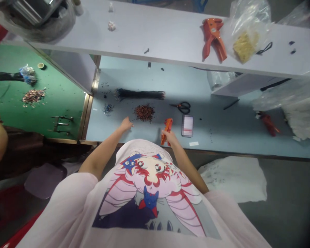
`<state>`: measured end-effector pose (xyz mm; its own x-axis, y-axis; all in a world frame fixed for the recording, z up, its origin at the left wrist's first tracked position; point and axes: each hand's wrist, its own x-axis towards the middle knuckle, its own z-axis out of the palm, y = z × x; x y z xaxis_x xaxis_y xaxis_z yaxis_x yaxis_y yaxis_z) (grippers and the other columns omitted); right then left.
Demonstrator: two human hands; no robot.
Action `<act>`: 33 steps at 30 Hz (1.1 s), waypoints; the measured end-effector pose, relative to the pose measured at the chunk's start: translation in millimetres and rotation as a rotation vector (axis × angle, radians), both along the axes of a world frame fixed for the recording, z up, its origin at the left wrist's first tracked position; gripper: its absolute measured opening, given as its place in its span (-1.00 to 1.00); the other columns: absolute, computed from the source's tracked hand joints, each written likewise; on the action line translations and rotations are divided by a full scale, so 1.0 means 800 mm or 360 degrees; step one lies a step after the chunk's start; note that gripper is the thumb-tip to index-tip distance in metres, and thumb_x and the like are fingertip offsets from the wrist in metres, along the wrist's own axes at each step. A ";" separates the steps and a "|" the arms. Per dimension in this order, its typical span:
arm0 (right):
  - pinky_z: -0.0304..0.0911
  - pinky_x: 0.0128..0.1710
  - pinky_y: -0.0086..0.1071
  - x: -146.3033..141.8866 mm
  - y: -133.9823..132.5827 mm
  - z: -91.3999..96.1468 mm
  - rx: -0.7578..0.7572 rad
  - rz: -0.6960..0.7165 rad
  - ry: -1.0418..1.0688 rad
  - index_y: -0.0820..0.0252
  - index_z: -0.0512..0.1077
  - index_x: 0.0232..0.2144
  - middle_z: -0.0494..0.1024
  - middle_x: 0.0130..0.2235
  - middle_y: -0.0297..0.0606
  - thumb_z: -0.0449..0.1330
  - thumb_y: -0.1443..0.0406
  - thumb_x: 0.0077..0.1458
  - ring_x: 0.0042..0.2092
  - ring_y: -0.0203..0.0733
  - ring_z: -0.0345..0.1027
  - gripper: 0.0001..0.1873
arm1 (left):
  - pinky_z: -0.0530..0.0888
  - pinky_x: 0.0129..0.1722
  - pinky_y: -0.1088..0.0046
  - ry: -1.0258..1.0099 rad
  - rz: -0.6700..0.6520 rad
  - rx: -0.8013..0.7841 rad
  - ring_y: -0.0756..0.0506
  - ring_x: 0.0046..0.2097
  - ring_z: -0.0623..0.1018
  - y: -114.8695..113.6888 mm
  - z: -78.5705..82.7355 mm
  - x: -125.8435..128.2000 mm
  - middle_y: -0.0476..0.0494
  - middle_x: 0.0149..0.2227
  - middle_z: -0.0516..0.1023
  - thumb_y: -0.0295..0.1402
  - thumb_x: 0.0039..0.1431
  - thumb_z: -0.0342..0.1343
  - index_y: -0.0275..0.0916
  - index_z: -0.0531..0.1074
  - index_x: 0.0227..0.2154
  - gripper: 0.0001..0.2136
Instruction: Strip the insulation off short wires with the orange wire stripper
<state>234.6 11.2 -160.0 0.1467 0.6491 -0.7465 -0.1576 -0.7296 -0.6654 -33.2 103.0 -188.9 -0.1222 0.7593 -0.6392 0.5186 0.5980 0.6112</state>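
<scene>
Both small: right hand (172,137) clasps orange pliers (166,130); left hand (126,123) near brown pile (144,112), fingers' spread indiscernible.

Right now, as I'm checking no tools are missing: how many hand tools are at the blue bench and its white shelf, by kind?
Orange pliers: 2 (one on the shelf, one in the right hand)
Red pliers: 1
Scissors: 1
Total: 4
</scene>
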 end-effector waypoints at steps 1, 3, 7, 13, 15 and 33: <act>0.23 -0.54 -0.45 0.003 -0.003 -0.005 0.0026 0.0015 -0.0076 0.21 0.26 -0.48 0.38 -0.60 -0.41 0.23 0.28 -0.11 -0.58 -0.32 0.29 -0.81 | 0.31 -0.34 0.49 0.0023 0.0002 0.0011 -0.04 -0.38 0.46 0.000 -0.004 -0.004 -0.07 -0.57 0.47 -0.60 -0.11 0.16 -0.43 0.31 -0.05 -0.53; 0.20 -0.53 -0.47 0.006 -0.007 -0.014 0.0075 0.0056 -0.0210 0.21 0.28 -0.49 0.37 -0.61 -0.42 0.22 0.28 -0.13 -0.58 -0.34 0.28 -0.82 | 0.34 -0.29 0.49 0.0070 0.0034 0.0016 -0.04 -0.31 0.47 -0.005 -0.012 -0.014 -0.10 -0.49 0.49 -0.55 -0.05 0.17 -0.40 0.35 -0.11 -0.63; 0.17 -0.51 -0.47 0.009 -0.007 -0.031 0.0121 0.0157 -0.0443 0.22 0.31 -0.52 0.37 -0.61 -0.42 0.21 0.24 -0.15 -0.56 -0.32 0.29 -0.83 | 0.44 -0.23 0.36 0.0122 0.0164 -0.0103 -0.04 -0.24 0.48 -0.032 -0.027 -0.040 -0.15 -0.26 0.48 -0.32 0.14 0.09 -0.36 0.37 -0.16 -0.75; 0.15 -0.47 -0.44 0.009 0.010 -0.053 0.0093 0.0183 -0.0848 0.20 0.30 -0.55 0.37 -0.58 -0.38 0.14 0.20 -0.15 -0.50 -0.26 0.28 -0.83 | 0.47 -0.15 0.23 0.0049 0.0422 -0.0270 -0.09 -0.11 0.46 -0.073 -0.041 -0.066 -0.19 -0.07 0.40 -0.25 0.20 0.02 -0.30 0.31 -0.05 -0.69; 0.15 -0.46 -0.43 0.010 0.017 -0.059 0.0078 0.0147 -0.0993 0.20 0.31 -0.51 0.38 -0.54 -0.36 0.10 0.21 -0.14 -0.47 -0.24 0.27 -0.84 | 0.46 -0.14 0.23 0.0013 0.0492 -0.0265 -0.10 -0.11 0.46 -0.079 -0.043 -0.065 -0.20 -0.06 0.40 -0.25 0.20 0.02 -0.30 0.31 -0.04 -0.68; 0.12 -0.03 -0.09 0.005 0.012 -0.049 -0.0051 0.0401 -0.1428 0.35 0.30 -0.15 0.36 -0.10 0.10 0.22 0.32 -0.22 -0.02 0.14 0.24 -0.50 | 0.19 -0.59 0.61 -0.0624 0.0343 -0.0043 0.10 -0.53 0.36 -0.063 -0.005 -0.003 -0.11 -0.35 0.53 -0.43 0.08 -0.06 -0.29 0.34 -0.18 -0.76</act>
